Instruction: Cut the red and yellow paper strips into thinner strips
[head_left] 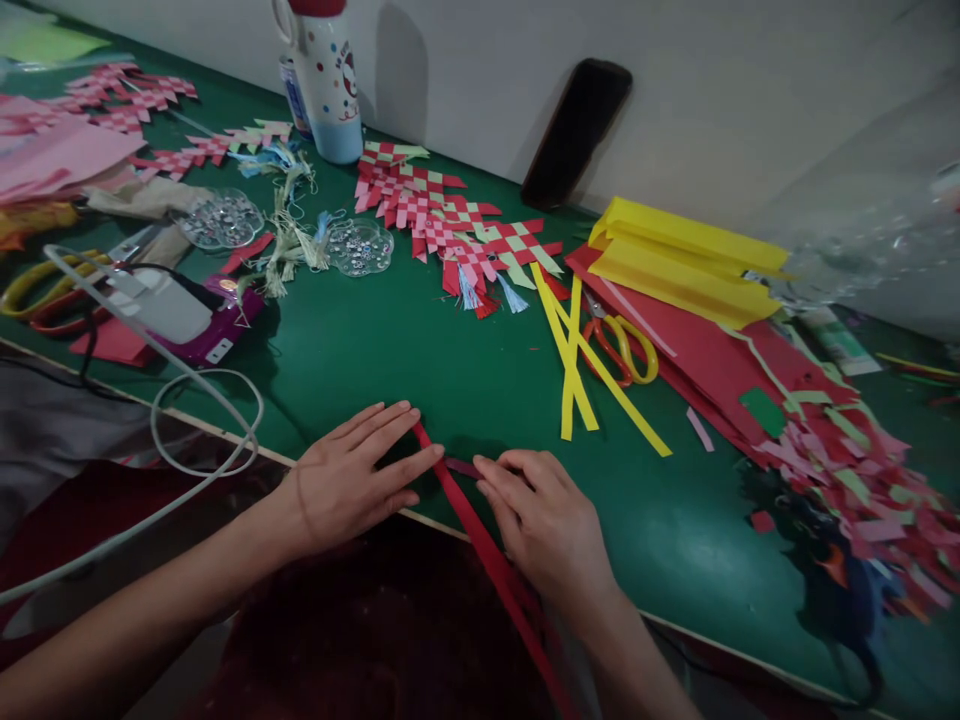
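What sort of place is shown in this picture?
Probably a papercraft work area: checkered woven paper pieces, scissors and a heap of paper scraps lie on the green table.

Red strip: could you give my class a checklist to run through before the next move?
1. Left hand on the red strip: ok, fingertips touch its upper part.
2. Right hand gripping the thin purplish piece: ok, pinched at one end.
3. Red strip wholly on the table: not ok, it runs past the near edge.
4. Orange-and-yellow scissors apart from both hands: ok, beside the yellow strips.
5. Those scissors' blades closed: cannot tell, mostly hidden.
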